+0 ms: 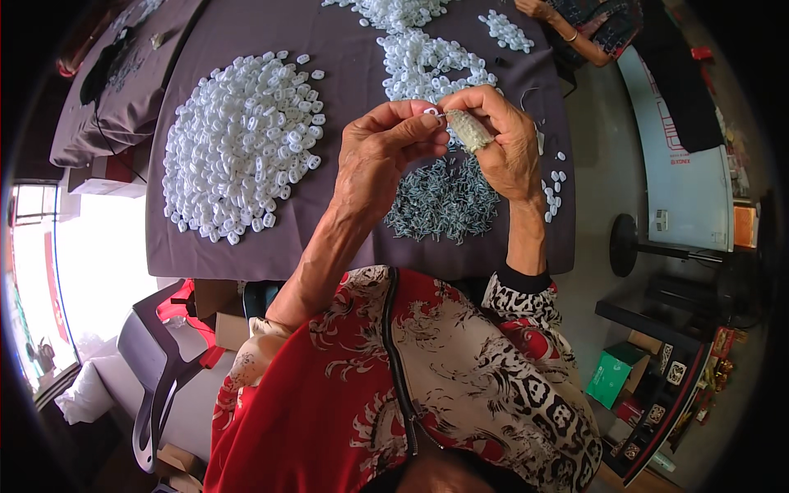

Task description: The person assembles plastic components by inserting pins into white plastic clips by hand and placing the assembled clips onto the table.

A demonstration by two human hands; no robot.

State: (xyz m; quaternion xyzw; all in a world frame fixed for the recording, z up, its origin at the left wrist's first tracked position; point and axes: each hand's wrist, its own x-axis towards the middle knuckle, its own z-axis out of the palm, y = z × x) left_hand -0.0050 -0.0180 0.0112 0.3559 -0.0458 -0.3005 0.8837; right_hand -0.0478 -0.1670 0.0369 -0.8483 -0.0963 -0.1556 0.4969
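Note:
Both my hands meet above the table, fingertips nearly touching. My left hand (370,152) is closed, pinching a small white plastic piece with holes (430,112) between thumb and forefinger. My right hand (511,144) is closed right beside that piece; a pale, rough cloth wrap (468,131) covers one of its digits. What its fingertips pinch is too small and hidden to make out. Under my hands lies a heap of small grey metal screws (444,201). A large pile of the same white pieces (238,148) spreads to the left, and another pile (427,66) lies beyond my hands.
A dark cloth covers the table (329,238). Loose white pieces (552,197) lie near its right edge. Another person's arm (579,41) rests at the far right corner. A grey plastic chair (160,353) stands at the lower left, and a green box (616,374) at the lower right.

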